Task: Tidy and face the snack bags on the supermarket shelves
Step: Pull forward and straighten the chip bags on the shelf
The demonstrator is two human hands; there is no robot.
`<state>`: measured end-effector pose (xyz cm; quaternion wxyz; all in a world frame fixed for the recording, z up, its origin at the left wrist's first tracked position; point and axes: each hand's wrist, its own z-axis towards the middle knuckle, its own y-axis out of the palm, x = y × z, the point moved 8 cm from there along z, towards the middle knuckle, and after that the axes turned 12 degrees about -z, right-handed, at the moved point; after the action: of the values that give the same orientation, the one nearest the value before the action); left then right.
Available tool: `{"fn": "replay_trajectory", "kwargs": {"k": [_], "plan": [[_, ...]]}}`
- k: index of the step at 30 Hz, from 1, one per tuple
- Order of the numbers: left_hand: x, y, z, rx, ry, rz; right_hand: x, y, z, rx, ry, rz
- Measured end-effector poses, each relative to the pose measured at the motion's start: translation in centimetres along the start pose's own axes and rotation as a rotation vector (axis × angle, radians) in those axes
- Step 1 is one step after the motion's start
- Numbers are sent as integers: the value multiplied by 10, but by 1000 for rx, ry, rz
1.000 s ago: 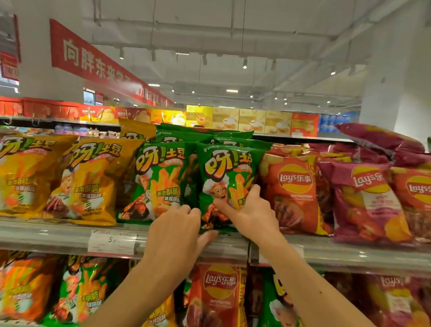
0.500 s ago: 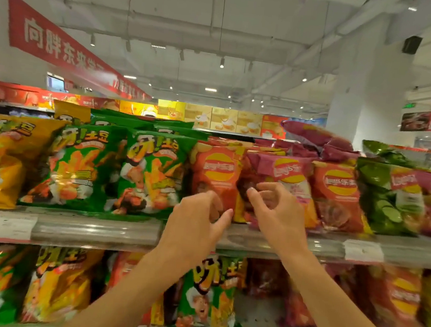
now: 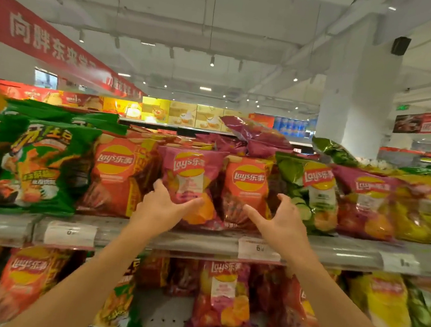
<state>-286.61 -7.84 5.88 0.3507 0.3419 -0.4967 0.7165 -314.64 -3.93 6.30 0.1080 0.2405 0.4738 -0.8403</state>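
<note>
At upper shelf (image 3: 200, 244) centre: left hand (image 3: 163, 207) grips pink Lay's bag (image 3: 190, 176); right hand (image 3: 281, 222) spread, empty, before orange Lay's bag (image 3: 246, 190). Loose pink bag (image 3: 254, 135) at 12 o'clock untidied; most work left.

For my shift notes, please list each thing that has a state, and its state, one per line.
Left hand: holds the lower part of the pink Lay's bag.
Right hand: open, in front of the orange Lay's bag.
Pink Lay's bag: upright, front facing out.
Orange Lay's bag: upright, front facing out.
Purple bag on top: lying loose over the row.
</note>
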Motion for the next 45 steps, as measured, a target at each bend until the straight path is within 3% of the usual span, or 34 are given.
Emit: {"fn": "replay_trajectory", "kwargs": {"k": [6, 12, 26, 34, 45], "plan": [[1, 2, 20, -179, -68, -207, -7, 24, 42, -237, 29, -67], [-3, 4, 24, -201, -51, -340, -11, 50, 59, -343, 10, 215], [17, -43, 8, 44, 167, -462, -16, 46, 60, -217, -51, 294], [10, -58, 4, 94, 163, -498, -30, 9, 46, -41, -127, 283], [38, 45, 21, -87, 142, -470, 52, -83, 19, 100, -4, 283]]}}
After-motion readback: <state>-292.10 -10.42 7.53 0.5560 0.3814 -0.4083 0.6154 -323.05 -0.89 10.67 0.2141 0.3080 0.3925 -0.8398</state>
